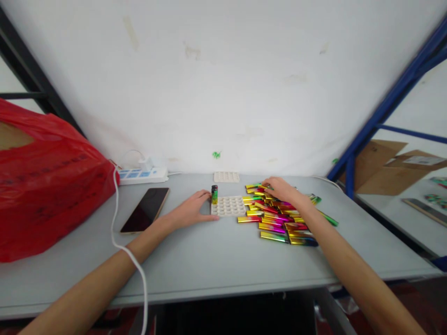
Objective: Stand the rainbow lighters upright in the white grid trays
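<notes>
Head view: left hand (190, 211), thumb and fingers wide, braces tray (228, 206) against sliding, presumably; right hand (279, 190) at lighter pile (275, 216), grip can't tell.

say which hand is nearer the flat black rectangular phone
Left: the left hand is right of the phone; the right hand is farther right, at the shiny multicoloured pile.

No readable text or signs.
</notes>
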`<action>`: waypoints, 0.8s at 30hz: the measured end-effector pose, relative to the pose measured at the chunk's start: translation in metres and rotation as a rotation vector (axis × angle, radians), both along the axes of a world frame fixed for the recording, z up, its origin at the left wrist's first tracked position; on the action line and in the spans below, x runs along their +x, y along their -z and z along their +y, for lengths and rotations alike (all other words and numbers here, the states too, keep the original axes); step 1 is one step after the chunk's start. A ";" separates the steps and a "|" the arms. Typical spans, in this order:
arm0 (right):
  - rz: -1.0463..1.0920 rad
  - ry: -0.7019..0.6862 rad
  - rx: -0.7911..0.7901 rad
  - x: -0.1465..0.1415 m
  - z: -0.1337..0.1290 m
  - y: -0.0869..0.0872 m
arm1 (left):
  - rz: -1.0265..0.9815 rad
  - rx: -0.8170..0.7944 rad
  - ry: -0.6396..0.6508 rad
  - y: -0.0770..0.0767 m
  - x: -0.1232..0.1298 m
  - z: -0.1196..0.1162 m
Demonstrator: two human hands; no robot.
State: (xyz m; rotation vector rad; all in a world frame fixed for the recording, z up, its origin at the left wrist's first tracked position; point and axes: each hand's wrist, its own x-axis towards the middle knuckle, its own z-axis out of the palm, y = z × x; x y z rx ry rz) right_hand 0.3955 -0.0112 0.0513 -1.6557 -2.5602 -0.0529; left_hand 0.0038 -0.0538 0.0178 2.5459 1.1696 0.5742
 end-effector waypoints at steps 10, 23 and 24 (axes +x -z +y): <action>0.397 -0.053 0.095 -0.020 -0.019 -0.017 | 0.017 0.003 -0.011 -0.001 0.000 0.000; 1.260 -0.211 -0.326 -0.136 -0.054 -0.004 | -0.008 -0.001 -0.010 -0.004 0.002 -0.004; 1.287 -0.232 -0.396 -0.139 -0.056 0.000 | -0.010 -0.003 -0.006 -0.004 0.002 -0.004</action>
